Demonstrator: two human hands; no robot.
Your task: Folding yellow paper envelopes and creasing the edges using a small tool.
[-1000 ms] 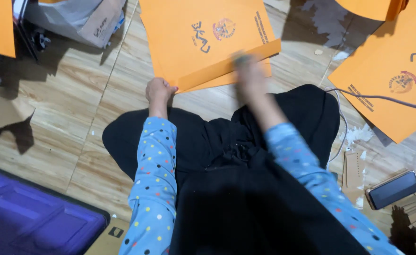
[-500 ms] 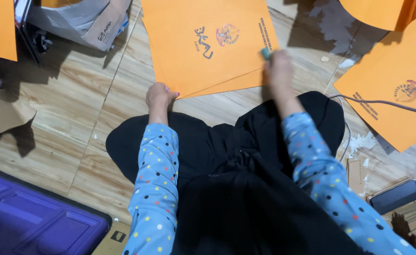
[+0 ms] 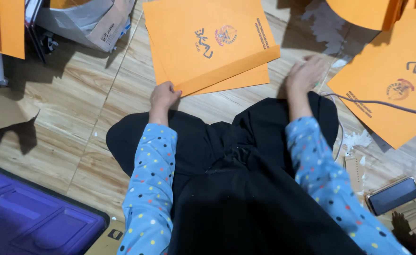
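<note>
1. Person sits on a wood-pattern floor (image 3: 66, 108), legs under black cloth, sleeves blue with coloured dots.
2. Landmark: a stack of orange folders (image 3: 203, 42) lying flat on the floor just ahead of the knees, printed emblems on the top sheet.
3. Left hand (image 3: 164, 94) sits at the stack's near left corner; its fingers (image 3: 172, 89) pinch the edge of the top folder, thumb on top.
4. Right hand (image 3: 304, 75) is off the stack's near right corner, apart from it, low over the floor. It is motion-blurred; fingers look spread and loose, holding nothing that I can make out.
5. Right of the stack: a second orange folder (image 3: 387, 89) on the floor, with a dark cable (image 3: 382, 103) running across it.
6. Further right and nearer the person: a phone (image 3: 393, 195) lying flat beside paper scraps.
7. Left of the stack: a torn paper wrapper (image 3: 87, 23) and another orange sheet (image 3: 2, 26) at the frame's edge.
8. Nearer, well left of the stack: a purple plastic tray (image 3: 28, 219).
</note>
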